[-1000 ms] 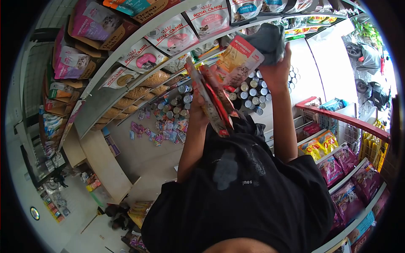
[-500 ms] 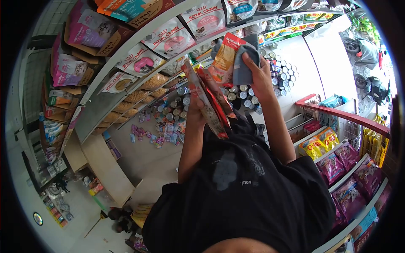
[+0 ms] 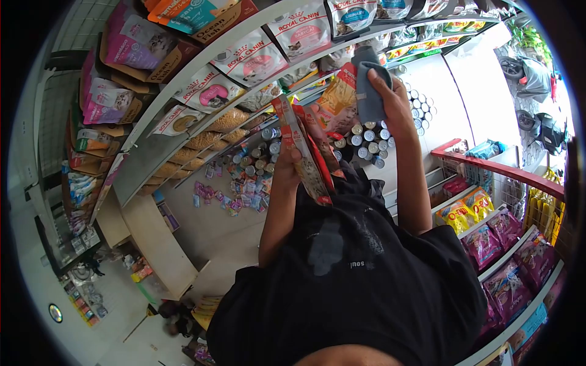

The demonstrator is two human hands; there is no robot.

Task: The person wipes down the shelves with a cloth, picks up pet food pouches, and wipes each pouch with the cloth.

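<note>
My left hand (image 3: pixel 289 168) is closed around several flat red-and-white packets (image 3: pixel 303 149), held upright on edge in front of my shirt. My right hand (image 3: pixel 394 104) grips a folded grey-blue cloth (image 3: pixel 370 100), thumb pressed on its face. Between the two hands, an orange-and-red pet food pouch (image 3: pixel 337 102) stands fanned out from the packets, its right edge against the cloth. What supports the pouch is partly hidden.
Bags of cat food (image 3: pixel 247 58) line the curved shelf ahead. Below stand many cans (image 3: pixel 372 143), and small sachets (image 3: pixel 235 198) lie scattered on the floor. A red-topped wire rack (image 3: pixel 497 171) with yellow and purple bags is at right. A wooden counter (image 3: pixel 155 244) stands left.
My right hand and the cloth have shifted right. The orange pouch has tilted and moved slightly right and down. My left hand with the packets has moved only slightly.
</note>
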